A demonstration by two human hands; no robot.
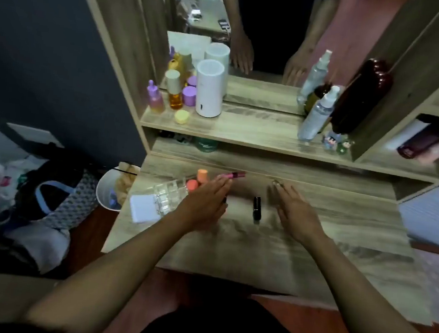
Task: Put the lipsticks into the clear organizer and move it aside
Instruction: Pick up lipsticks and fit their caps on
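The clear organizer [169, 193] lies on the left of the wooden vanity top [273, 241], next to a white pad. Two orange lipsticks [202, 176] [192, 184] stand at its right end. A pink lipstick [235, 175] lies just beyond my left fingertips. A black lipstick [256, 208] stands between my hands. My left hand [205, 201] hovers flat, fingers extended, beside the organizer; a dark object shows partly under its edge. My right hand [293, 212] is flat and open to the right of the black lipstick, and something small and shiny lies at its fingertips.
A white pad [143, 208] lies at the table's left edge. The raised shelf [243, 133] holds a white cylinder [210, 87], purple and amber bottles, a spray bottle [318, 114] and a dark bottle [359, 99]. A mirror stands behind. A bin [108, 192] and bags sit left of the table.
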